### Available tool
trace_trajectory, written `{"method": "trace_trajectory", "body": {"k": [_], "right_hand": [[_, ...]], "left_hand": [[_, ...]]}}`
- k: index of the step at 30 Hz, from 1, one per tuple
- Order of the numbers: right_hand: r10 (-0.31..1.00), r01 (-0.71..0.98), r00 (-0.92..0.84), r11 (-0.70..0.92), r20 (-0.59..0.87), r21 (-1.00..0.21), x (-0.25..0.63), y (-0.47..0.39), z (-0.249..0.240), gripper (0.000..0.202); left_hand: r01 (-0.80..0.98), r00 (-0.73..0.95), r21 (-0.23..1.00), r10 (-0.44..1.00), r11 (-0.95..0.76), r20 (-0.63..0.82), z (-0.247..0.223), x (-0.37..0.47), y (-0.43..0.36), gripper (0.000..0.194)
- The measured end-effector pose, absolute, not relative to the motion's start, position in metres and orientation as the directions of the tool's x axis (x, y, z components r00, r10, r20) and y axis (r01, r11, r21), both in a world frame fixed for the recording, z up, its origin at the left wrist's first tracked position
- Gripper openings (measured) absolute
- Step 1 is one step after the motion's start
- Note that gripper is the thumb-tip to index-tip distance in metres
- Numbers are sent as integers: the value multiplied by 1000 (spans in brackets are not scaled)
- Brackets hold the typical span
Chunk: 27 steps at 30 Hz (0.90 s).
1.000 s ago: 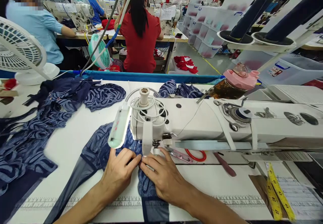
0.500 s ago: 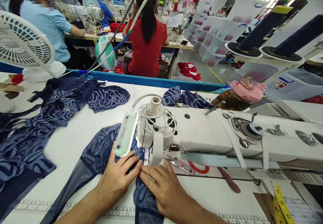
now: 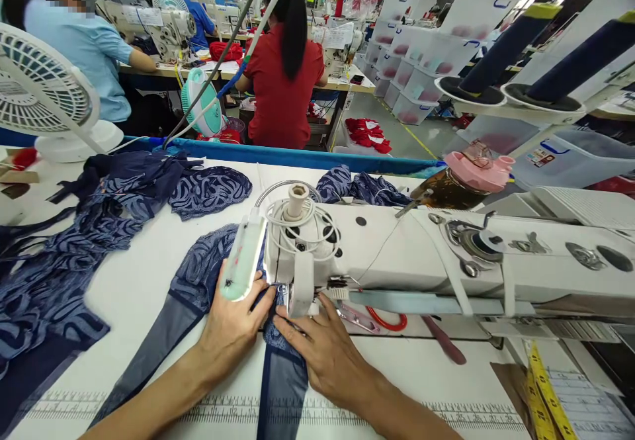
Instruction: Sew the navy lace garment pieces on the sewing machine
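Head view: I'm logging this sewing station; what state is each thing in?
Navy lace fabric: spread out, partly covered.
Left hand: resting on fabric.
Right hand: fingers on fabric.
Machine lamp: lit.
Pink-lidded bottle: lid on.
Tape measure: folded.
Thread cones: wound.
White fan: standing; spinning unclear.

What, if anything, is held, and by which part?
The left hand and right hand touch navy lace-patterned fabric at the needle end of the sewing machine; whether either pinches it cannot be told.
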State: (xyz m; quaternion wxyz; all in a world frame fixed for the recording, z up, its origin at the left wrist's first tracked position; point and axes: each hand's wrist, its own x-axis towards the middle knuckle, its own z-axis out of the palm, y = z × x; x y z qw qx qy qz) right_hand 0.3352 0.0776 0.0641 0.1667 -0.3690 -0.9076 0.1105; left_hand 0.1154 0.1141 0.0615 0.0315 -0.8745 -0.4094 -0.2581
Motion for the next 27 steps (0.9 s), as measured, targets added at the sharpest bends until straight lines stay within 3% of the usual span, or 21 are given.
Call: {"method": "trace_trajectory", "body": {"k": [9, 14, 22, 27], "right_hand": [[700, 617, -691, 702, 181, -356, 333, 74, 73, 59], [700, 609, -689, 700, 189, -373, 338, 75, 71, 61], [734, 667, -666, 666, 132, -335, 334, 79, 66, 68], [740, 669, -655, 663, 156, -336, 334, 79, 66, 62]], "left_hand": [[654, 588, 172, 638, -736, 497, 67, 111, 111, 28], [644, 649, 81, 599, -761, 470, 56, 109, 109, 27], [702, 635, 83, 675, -707, 376, 60, 123, 117, 34], [830, 536, -111, 728, -546, 428, 66, 142, 97, 33]]}}
